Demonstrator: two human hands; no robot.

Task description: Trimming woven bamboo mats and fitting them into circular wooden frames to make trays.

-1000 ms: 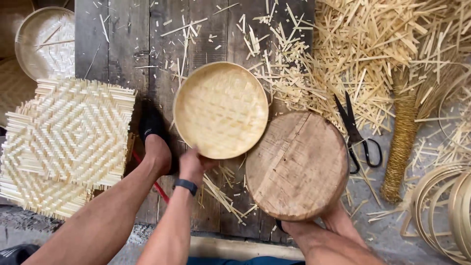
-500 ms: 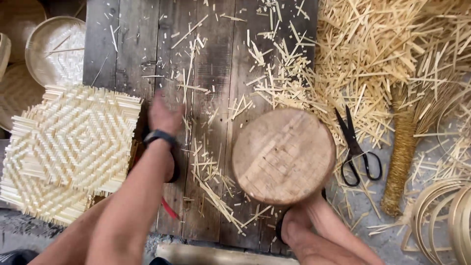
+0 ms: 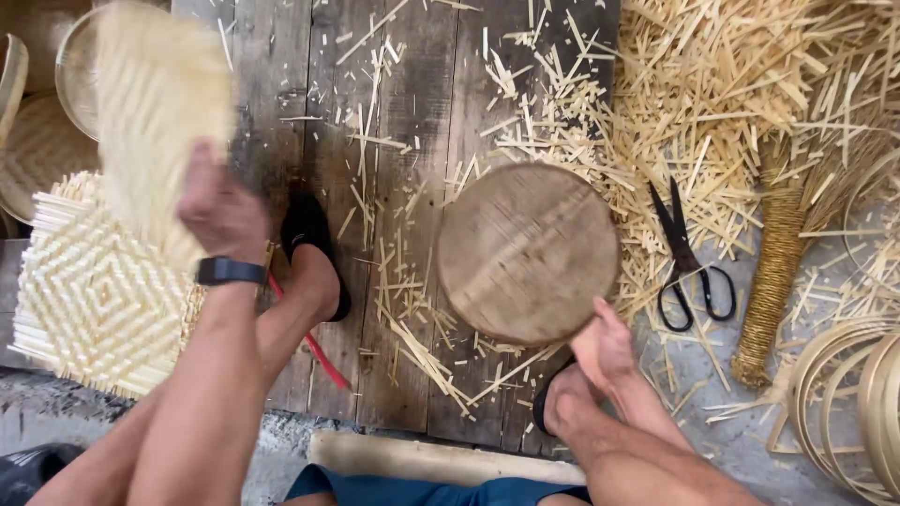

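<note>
Left grip holds basket | plank floor | strips

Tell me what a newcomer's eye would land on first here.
The round wooden block in the middle of the dark plank floor, with the right hand at its lower edge. At upper left, the left hand lifts a blurred woven bamboo tray above a square woven mat. Black scissors lie among pale bamboo offcuts at right.

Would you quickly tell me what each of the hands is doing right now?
Left hand: closed on the blurred woven bamboo tray, lifted.
Right hand: open, resting against the round wooden block, gripping nothing.
</note>
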